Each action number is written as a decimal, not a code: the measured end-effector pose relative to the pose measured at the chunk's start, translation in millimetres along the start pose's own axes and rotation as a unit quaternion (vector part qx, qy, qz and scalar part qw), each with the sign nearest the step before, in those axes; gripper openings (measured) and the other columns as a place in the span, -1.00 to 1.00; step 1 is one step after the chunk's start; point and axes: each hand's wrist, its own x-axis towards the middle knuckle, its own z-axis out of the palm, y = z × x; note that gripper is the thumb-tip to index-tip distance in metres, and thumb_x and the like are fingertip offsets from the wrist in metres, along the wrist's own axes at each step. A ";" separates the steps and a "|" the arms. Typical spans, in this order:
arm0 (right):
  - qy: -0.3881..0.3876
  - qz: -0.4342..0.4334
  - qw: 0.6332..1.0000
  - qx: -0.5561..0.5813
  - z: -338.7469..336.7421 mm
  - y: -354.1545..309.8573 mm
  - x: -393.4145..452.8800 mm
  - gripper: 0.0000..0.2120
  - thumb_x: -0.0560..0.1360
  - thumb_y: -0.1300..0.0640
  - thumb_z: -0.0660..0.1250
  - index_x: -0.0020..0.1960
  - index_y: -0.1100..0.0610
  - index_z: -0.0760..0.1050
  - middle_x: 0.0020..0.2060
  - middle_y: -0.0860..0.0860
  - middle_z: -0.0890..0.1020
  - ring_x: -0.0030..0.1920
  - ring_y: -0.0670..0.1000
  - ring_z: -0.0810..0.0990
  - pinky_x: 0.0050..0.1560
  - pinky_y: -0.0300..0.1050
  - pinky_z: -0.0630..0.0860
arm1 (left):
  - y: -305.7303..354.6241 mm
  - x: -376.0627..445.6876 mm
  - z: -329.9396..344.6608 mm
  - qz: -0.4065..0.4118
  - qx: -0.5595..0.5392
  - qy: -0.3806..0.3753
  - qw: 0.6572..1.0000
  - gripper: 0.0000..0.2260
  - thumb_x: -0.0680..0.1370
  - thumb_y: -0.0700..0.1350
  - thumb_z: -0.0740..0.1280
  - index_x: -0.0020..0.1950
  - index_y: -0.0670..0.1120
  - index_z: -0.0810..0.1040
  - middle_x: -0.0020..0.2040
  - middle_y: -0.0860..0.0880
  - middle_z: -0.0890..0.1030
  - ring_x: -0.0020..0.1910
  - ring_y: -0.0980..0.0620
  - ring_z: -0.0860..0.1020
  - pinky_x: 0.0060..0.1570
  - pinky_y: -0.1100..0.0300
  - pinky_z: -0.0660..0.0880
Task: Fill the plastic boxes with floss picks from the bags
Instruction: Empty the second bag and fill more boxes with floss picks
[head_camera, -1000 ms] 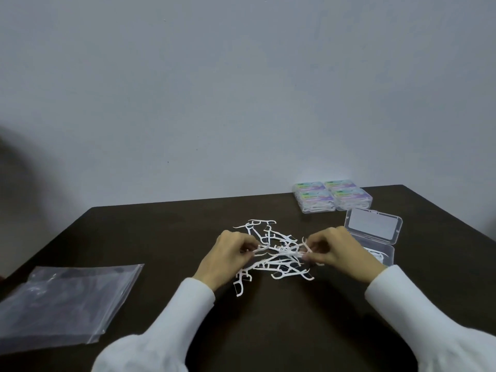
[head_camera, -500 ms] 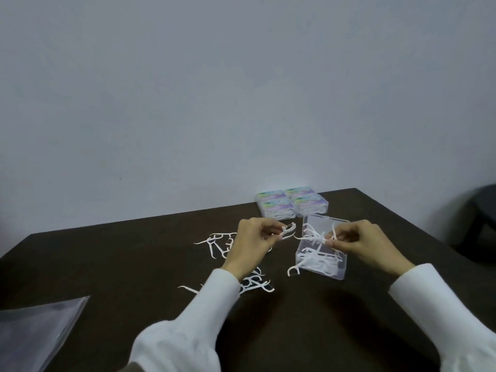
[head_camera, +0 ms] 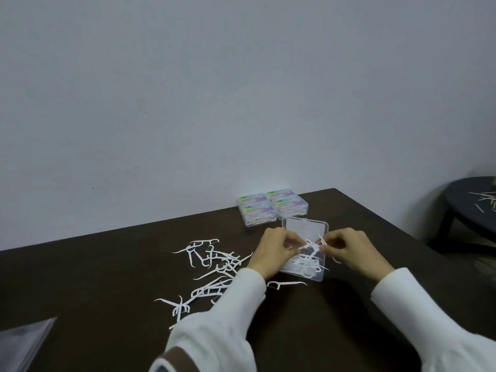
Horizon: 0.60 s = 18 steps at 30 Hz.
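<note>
I have the dark brown wooden table [head_camera: 107,277] in front of me, backed by a plain pale wall, with a small dark round side table [head_camera: 472,208] off to the right carrying a few thin white sticks. At the lower left edge lies a clear, flat plastic bag [head_camera: 24,342]. Against the wall sit four closed clear plastic boxes with pastel labels [head_camera: 272,208], packed two by two. Just in front of them is the open clear plastic box [head_camera: 303,269], its lid [head_camera: 306,230] tilted up at the back and several picks already lying inside.

My left hand [head_camera: 273,251] and right hand [head_camera: 351,251] meet over that box, fingers curled in, pinching between them a small tangled bunch of white plastic floss picks [head_camera: 311,245] just above the opening. To the left of the box a scattered heap of loose white floss picks [head_camera: 212,269] is spread across the table, one stray lying just in front of the box.

I judge these picks to be almost weightless, stiff but springy, and prone to hooking on each other by their forked heads. I would hold them by the straight handles, gathered parallel, so that they drop in flat and do not spring out over the low wall.
</note>
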 end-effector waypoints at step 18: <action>-0.056 -0.063 0.993 -0.076 15.6 -15.3 10.0 -0.60 0.47 0.22 0.38 0.29 0.08 0.46 0.12 0.04 0.59 0.07 -0.07 0.57 0.17 -0.21 0.50 | -34.7 -22.5 -28.9 -0.063 -0.098 0.078 0.990 -0.81 0.49 -0.26 0.38 0.03 -0.02 0.64 -0.02 0.08 0.66 0.01 0.15 0.60 0.08 0.28 0.51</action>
